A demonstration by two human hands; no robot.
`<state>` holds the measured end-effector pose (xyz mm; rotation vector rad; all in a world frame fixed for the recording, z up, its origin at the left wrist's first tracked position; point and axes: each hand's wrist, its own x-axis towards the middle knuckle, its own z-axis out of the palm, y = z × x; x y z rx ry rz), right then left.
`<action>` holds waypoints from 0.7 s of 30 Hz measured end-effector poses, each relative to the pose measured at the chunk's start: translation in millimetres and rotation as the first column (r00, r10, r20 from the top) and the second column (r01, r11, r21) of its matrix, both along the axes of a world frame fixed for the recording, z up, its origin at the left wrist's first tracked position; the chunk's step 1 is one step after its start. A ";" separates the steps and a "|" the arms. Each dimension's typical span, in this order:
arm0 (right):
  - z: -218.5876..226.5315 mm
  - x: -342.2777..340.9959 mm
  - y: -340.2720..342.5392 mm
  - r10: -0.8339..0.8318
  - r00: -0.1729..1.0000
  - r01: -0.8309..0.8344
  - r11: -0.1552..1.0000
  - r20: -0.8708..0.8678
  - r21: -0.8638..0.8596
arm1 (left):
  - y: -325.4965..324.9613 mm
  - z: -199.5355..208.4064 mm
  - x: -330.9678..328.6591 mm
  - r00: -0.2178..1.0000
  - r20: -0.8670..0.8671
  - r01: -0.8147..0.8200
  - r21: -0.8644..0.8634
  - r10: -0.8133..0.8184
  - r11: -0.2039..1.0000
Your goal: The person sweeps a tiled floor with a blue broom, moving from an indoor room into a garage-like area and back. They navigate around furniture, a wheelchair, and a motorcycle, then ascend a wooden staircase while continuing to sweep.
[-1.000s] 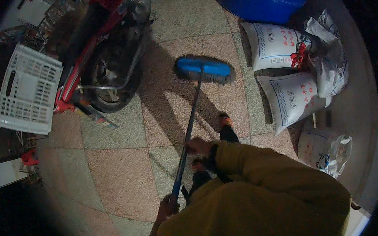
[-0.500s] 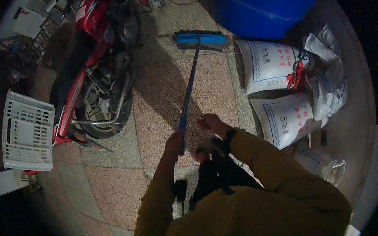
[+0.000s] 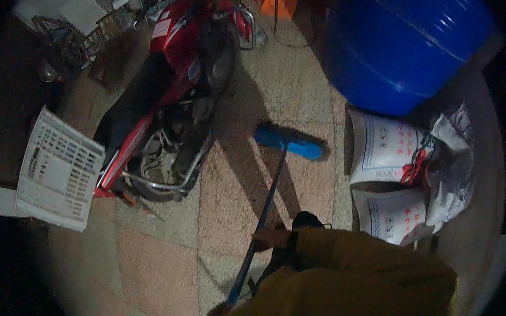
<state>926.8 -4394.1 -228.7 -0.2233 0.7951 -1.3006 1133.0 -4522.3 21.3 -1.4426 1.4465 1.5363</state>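
L hand (image 3: 219,312) & R hand (image 3: 272,239) grasp 1 broom (image 3: 291,144), w/ 1 m'bike (image 3: 189,79) to L, 2 printed sacks (image 3: 379,150) to R.

White sacks (image 3: 379,156) lie beside a blue drum (image 3: 405,36), seemingly plastic.

Plastic broom head (image 3: 288,143), glossy drum (image 3: 405,36), rough floor (image 3: 158,274)

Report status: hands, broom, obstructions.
Right hand gripping slim dark broom handle; left hand at its lower end, grip unclear. Oblong blue broom head ahead. Red motorcycle left, stuffed white sacks right; neither touching.
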 end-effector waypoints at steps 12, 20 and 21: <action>-93.5 -246.9 1.1 -0.182 0.934 0.296 0.878 -0.309 0.377 | 37.7 -62.8 -245.2 0.956 -0.102 0.255 -0.165 -0.274 0.953; -47.8 -510.5 -14.1 -0.636 0.736 0.675 0.712 -0.232 0.192 | 29.4 -164.4 -560.4 0.859 -0.432 0.230 -0.158 -0.276 0.960; -38.9 -525.3 -13.7 -0.644 0.739 0.674 0.701 -0.197 0.236 | 22.9 -170.0 -590.3 0.775 -0.489 0.273 -0.312 -0.401 0.910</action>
